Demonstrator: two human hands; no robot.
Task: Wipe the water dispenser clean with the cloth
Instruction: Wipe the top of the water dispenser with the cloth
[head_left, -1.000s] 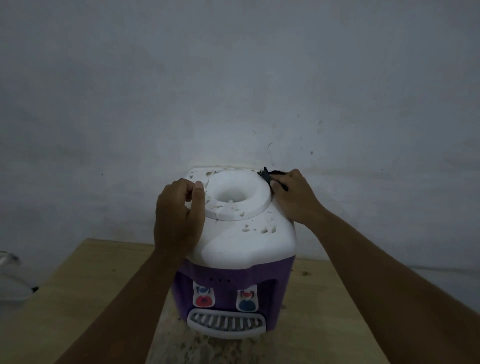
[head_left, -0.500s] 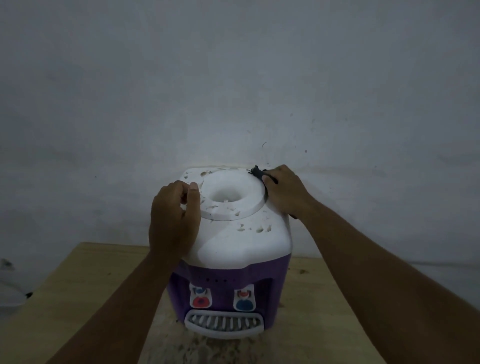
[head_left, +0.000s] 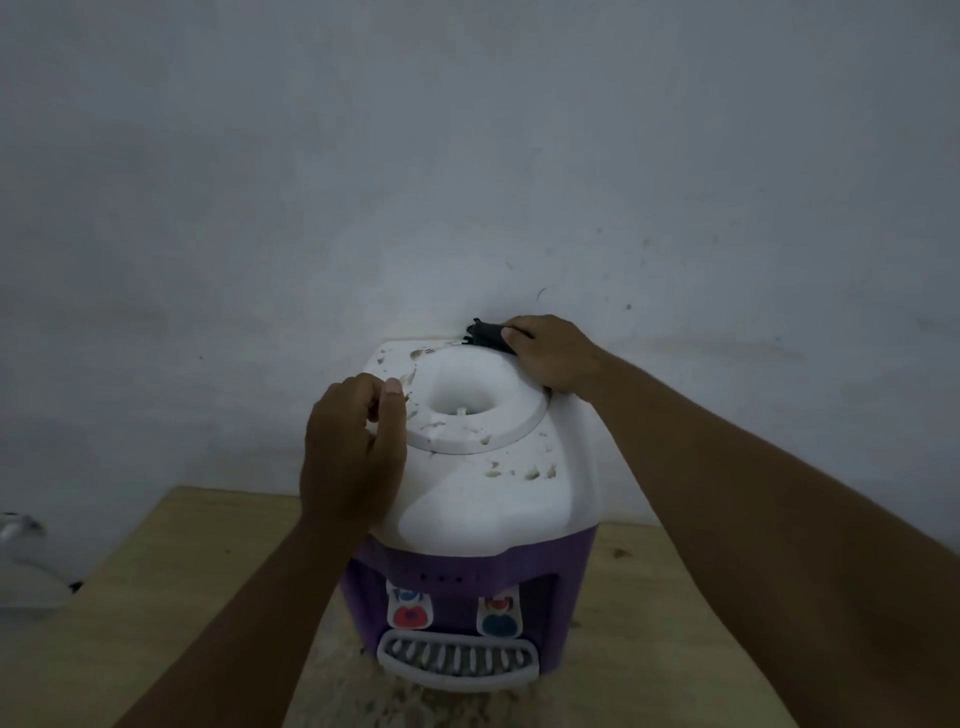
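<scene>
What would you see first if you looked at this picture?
The white-topped purple water dispenser in the middle, standing on a wooden table, with dirty flecks scattered over its top. Next, the right hand holding a dark cloth at the back right corner, while the left hand rests curled on the left side.

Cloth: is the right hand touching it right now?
Touching. The head view shows the right hand gripping the dark cloth at the back edge of the dispenser; the cloth sticks out from its grip, no gap.
</scene>
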